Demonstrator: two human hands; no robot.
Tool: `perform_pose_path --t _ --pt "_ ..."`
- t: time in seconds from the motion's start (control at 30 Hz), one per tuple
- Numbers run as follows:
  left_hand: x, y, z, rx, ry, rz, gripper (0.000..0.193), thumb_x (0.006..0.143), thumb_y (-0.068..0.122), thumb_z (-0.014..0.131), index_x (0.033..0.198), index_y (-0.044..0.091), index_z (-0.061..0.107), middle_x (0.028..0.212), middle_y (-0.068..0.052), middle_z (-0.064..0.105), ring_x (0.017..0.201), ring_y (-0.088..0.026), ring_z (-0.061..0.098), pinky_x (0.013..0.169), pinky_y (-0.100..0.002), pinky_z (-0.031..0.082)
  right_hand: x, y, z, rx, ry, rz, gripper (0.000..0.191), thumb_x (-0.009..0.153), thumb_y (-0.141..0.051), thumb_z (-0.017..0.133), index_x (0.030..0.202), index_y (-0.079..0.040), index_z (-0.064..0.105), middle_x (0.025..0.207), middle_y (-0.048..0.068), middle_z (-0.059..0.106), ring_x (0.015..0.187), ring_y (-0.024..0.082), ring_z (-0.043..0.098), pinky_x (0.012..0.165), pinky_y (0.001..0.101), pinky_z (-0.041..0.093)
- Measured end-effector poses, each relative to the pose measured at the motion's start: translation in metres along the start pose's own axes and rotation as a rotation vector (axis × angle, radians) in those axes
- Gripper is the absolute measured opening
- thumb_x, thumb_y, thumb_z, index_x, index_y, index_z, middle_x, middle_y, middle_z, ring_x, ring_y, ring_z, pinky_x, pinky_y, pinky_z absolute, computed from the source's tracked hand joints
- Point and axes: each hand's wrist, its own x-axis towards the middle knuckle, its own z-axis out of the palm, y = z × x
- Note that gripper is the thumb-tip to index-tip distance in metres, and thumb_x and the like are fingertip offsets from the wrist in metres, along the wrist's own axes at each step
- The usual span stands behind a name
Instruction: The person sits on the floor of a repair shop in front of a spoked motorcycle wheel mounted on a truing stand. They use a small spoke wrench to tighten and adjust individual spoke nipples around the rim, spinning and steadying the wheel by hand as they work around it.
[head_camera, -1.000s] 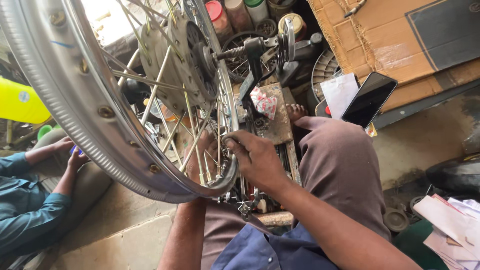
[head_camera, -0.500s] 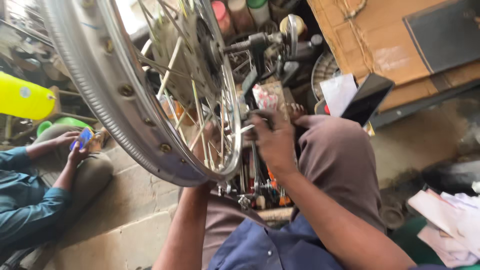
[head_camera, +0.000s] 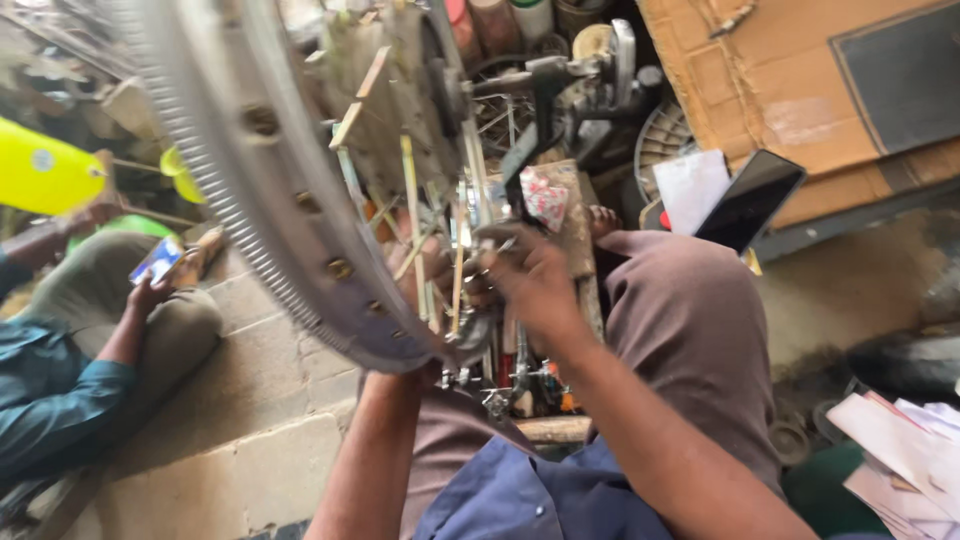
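Cardboard sheet (head_camera: 790, 70): at 1 o'clock, tan, flat, with a dark grey rectangular panel at its far corner.
White card (head_camera: 692, 187): at 2 o'clock, pale rectangle, just beside a black phone (head_camera: 750, 200) leaning tilted against the knee.
Wrapped packet (head_camera: 545, 198): near centre, small, crumpled, red-and-white print, lying on a wooden block (head_camera: 575, 225).
Jars (head_camera: 500, 15): at 12 o'clock, a row of round containers, lids red, brown and green.
Yellow container (head_camera: 40, 175): at 9 o'clock, bright, rounded, blurred.
Paper stack (head_camera: 900, 450): at 4 o'clock, white sheets with a reddish edge.
Wheel (head_camera: 290, 220): spoked metal rim, filling 10 to 12 o'clock, lowest arc dipping to centre, blurred by motion.
Right hand (head_camera: 530, 275): at centre, arm reaching up from 5 o'clock, fingers curled among the spokes (head_camera: 460, 270); grip on a single spoke impossible to confirm through the blur.
Left hand (head_camera: 425, 275): forearm rising from 6 o'clock, hand mostly hidden behind rim and spokes; closed or loose, cannot tell.
Truing stand (head_camera: 560, 90): dark metal frame at 12 o'clock, behind the wheel.
Other person: at 8 o'clock, teal sleeve (head_camera: 50, 400), seated, holding a small blue-and-white card (head_camera: 157, 260).
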Motion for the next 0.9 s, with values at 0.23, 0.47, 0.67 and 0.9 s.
perform_pose_path --t 0.23,0.47,0.67,0.9 --pt "-0.018 0.048 0.028 0.144 -0.021 -0.225 0.066 0.100 0.039 0.053 0.152 0.002 0.039 0.117 -0.018 0.068 0.101 -0.024 0.068 0.083 -0.037 0.060 0.013 -0.012 -0.019 -0.057 0.286 0.163 0.025 0.102 -0.019 0.064 0.109 0.005 0.066 0.078 0.015 0.069 0.058 0.020 0.067 0.051 0.0331 0.058" --pt "-0.050 0.063 0.021 -0.044 -0.050 -0.161 0.070 0.094 0.031 0.062 0.154 0.009 0.035 0.136 -0.014 0.058 0.115 -0.023 0.066 0.092 -0.042 0.056 -0.025 -0.015 -0.039 -0.029 0.239 -0.050 0.028 0.100 -0.014 0.061 0.126 -0.007 0.062 0.094 0.006 0.070 0.079 0.012 0.069 0.069 0.0291 0.062" --pt "-0.043 0.055 0.027 0.114 0.039 -0.148 0.052 0.100 0.034 0.063 0.138 -0.001 0.057 0.121 -0.016 0.066 0.105 -0.023 0.067 0.087 -0.038 0.058 -0.036 -0.017 -0.012 -0.110 0.086 -0.199 0.029 0.104 -0.013 0.056 0.133 -0.007 0.058 0.097 0.005 0.070 0.085 0.012 0.068 0.077 0.0271 0.061" --pt "-0.041 0.053 0.033 -0.067 0.089 -0.217 0.036 0.104 0.029 0.058 0.126 0.001 0.063 0.106 -0.012 0.071 0.093 -0.020 0.072 0.075 -0.032 0.062 -0.065 -0.011 0.000 -0.604 0.013 -0.407 0.028 0.107 -0.016 0.052 0.134 -0.008 0.059 0.107 0.008 0.075 0.086 0.021 0.070 0.076 0.0332 0.056"
